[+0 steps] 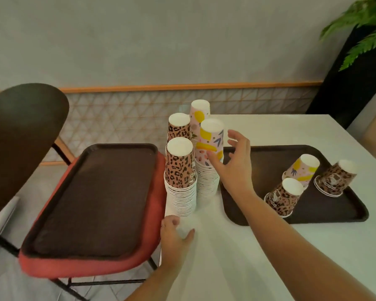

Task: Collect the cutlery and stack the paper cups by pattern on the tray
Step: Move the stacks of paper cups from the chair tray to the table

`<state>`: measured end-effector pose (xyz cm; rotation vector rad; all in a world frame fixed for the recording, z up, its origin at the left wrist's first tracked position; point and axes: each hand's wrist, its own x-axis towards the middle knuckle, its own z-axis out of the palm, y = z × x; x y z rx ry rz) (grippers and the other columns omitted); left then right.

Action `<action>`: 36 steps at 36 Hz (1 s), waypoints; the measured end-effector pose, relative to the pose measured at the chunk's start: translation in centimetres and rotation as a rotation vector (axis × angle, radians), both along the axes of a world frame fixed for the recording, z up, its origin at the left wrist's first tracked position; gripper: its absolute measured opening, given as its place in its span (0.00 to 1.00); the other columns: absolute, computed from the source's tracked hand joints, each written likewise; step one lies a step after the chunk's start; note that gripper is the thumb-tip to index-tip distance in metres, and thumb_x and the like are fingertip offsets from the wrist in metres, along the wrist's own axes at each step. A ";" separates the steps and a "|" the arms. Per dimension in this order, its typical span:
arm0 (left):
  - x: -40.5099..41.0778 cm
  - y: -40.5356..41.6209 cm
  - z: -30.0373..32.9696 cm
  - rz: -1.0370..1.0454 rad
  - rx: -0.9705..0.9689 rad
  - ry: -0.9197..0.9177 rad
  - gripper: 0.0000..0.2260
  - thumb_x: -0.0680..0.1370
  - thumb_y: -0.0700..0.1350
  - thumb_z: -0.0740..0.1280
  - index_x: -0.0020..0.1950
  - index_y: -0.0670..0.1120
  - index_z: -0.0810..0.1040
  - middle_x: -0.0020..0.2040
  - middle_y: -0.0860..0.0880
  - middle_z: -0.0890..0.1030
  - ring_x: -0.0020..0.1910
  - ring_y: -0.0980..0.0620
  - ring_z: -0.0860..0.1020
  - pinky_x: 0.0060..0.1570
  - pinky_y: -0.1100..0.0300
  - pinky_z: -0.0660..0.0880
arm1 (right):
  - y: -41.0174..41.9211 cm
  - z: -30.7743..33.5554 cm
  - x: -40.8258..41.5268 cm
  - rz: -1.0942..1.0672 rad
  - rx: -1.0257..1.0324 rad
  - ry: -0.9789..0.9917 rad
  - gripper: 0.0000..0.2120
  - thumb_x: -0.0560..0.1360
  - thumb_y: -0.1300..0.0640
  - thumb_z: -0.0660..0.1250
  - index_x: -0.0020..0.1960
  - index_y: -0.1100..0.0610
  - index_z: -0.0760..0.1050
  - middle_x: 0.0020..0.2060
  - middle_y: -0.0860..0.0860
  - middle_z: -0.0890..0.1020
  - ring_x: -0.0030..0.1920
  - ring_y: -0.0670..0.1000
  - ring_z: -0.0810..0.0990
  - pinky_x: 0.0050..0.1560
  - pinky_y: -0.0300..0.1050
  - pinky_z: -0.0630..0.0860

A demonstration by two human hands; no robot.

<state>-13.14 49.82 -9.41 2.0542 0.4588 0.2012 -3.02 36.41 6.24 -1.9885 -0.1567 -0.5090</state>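
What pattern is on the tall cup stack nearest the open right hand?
Pink with yellow lemons and blue leaves, clearest in the head view.

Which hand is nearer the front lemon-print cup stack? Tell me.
Right. The right hand reaches the front lemon-print stack, fingers at its side; the left hand rests on the table edge, nearer the camera.

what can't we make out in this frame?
- Head view, left hand: blurred against the white table; whether it holds anything cannot be told.
- Right hand: fingers spread at the near floral stack; contact unclear.
- Cutlery: none visible anywhere.
- Rear stacks: lower parts hidden behind the near leopard stack.
- Cup counts per stack: rims too fine to count.
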 end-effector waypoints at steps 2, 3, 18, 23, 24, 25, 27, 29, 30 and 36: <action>-0.3 -1.1 0.3 -0.031 -0.007 -0.015 0.19 0.66 0.36 0.76 0.50 0.45 0.70 0.47 0.48 0.73 0.48 0.49 0.72 0.48 0.73 0.65 | -0.2 -0.2 1.3 0.049 -0.021 0.047 0.35 0.69 0.53 0.74 0.70 0.56 0.61 0.66 0.51 0.66 0.63 0.46 0.68 0.56 0.36 0.69; -0.4 -1.7 0.7 -0.044 -0.023 -0.010 0.19 0.67 0.36 0.75 0.52 0.46 0.70 0.49 0.49 0.73 0.50 0.50 0.72 0.49 0.75 0.65 | -0.3 -0.3 1.9 0.075 -0.026 0.066 0.36 0.68 0.53 0.74 0.70 0.56 0.60 0.66 0.52 0.67 0.64 0.47 0.68 0.58 0.40 0.70; 1.6 -11.0 4.4 0.061 -0.275 0.029 0.33 0.74 0.41 0.70 0.74 0.48 0.58 0.73 0.49 0.64 0.71 0.50 0.64 0.70 0.50 0.64 | -3.0 -1.2 3.3 0.424 0.023 0.195 0.33 0.66 0.54 0.75 0.65 0.54 0.62 0.54 0.45 0.74 0.53 0.43 0.75 0.47 0.31 0.71; 1.2 -12.5 4.9 0.129 -0.305 -0.030 0.34 0.73 0.40 0.71 0.74 0.50 0.57 0.72 0.52 0.64 0.72 0.49 0.63 0.71 0.48 0.63 | -4.4 -1.5 2.4 0.497 -0.031 0.178 0.31 0.66 0.51 0.75 0.65 0.52 0.66 0.56 0.47 0.76 0.54 0.43 0.74 0.53 0.38 0.73; 1.0 -12.7 5.0 0.146 -0.310 -0.044 0.34 0.73 0.40 0.71 0.73 0.51 0.58 0.70 0.55 0.64 0.71 0.50 0.63 0.71 0.48 0.63 | -4.6 -1.7 2.1 0.505 -0.045 0.182 0.31 0.66 0.51 0.75 0.65 0.52 0.66 0.56 0.47 0.76 0.54 0.43 0.74 0.53 0.38 0.73; 0.7 -12.9 5.1 0.160 -0.311 -0.058 0.34 0.72 0.40 0.72 0.72 0.52 0.58 0.68 0.57 0.64 0.70 0.51 0.64 0.71 0.49 0.63 | -4.8 -1.8 1.8 0.510 -0.058 0.187 0.32 0.65 0.50 0.75 0.65 0.51 0.66 0.57 0.46 0.76 0.54 0.42 0.74 0.53 0.38 0.73; 0.3 -13.0 5.2 0.196 -0.299 -0.088 0.33 0.68 0.43 0.75 0.68 0.54 0.62 0.66 0.59 0.67 0.67 0.55 0.67 0.69 0.50 0.66 | -5.1 -2.0 1.0 0.522 -0.077 0.196 0.33 0.64 0.45 0.74 0.65 0.49 0.65 0.58 0.46 0.77 0.56 0.44 0.75 0.54 0.41 0.74; 0.1 -12.7 4.8 0.237 -0.292 -0.114 0.37 0.63 0.47 0.76 0.69 0.53 0.65 0.65 0.55 0.72 0.64 0.55 0.71 0.65 0.47 0.71 | -5.4 -2.0 0.0 0.556 -0.068 0.204 0.33 0.63 0.46 0.74 0.64 0.49 0.66 0.57 0.46 0.77 0.56 0.45 0.76 0.55 0.42 0.75; 0.0 -12.5 4.4 0.250 -0.288 -0.122 0.38 0.61 0.48 0.77 0.69 0.54 0.65 0.64 0.54 0.74 0.63 0.54 0.73 0.63 0.46 0.73 | -5.6 -2.0 -0.5 0.576 -0.052 0.210 0.32 0.63 0.49 0.75 0.64 0.50 0.67 0.56 0.46 0.78 0.56 0.45 0.76 0.55 0.39 0.75; -1.3 -11.2 3.6 0.231 -0.287 -0.082 0.41 0.56 0.47 0.78 0.66 0.56 0.65 0.61 0.54 0.74 0.61 0.54 0.73 0.58 0.51 0.75 | -6.6 -1.4 -3.2 0.617 -0.064 0.233 0.28 0.64 0.52 0.76 0.61 0.50 0.69 0.53 0.45 0.77 0.53 0.43 0.76 0.50 0.30 0.73</action>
